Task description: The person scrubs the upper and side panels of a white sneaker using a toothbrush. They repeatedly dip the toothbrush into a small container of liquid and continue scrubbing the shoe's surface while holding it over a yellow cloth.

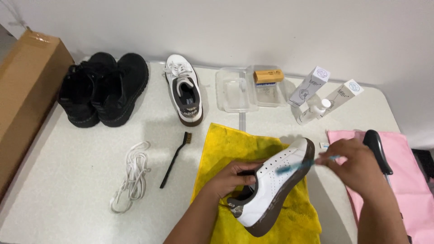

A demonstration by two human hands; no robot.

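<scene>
Over a yellow cloth (226, 144) spread on a pale speckled table (68, 180), a person's left hand (233, 177) grips a white sneaker (271, 180) with a dark brown sole, fingers curled into the shoe's opening so that it sits tilted on its side, toe toward the upper right. The right hand (357, 167) is closed around a small blue-handled brush (294, 166), whose bristle end touches the sneaker's perforated side panel (the brush is blurred, so its exact shape is hard to read).

Behind the cloth, the matching white sneaker (184, 90) stands upright with its laces in place. To its left sits a pair of black boots (104, 88), side by side, just beside a brown cardboard box (27, 90) at the table's left edge. A loose bundle of white shoelaces (132, 177) lies on the table near a black-handled wire brush (175, 159). Toward the back, a clear plastic tray (235, 90) holds nothing visible, and a second clear container beside it has a wooden-backed brush (268, 76) resting on it. Two slim white cartons (309, 86) and a small clear bottle (313, 113) stand near them. On the right, a black-handled tool (377, 151) lies on a pink cloth (407, 180).
</scene>
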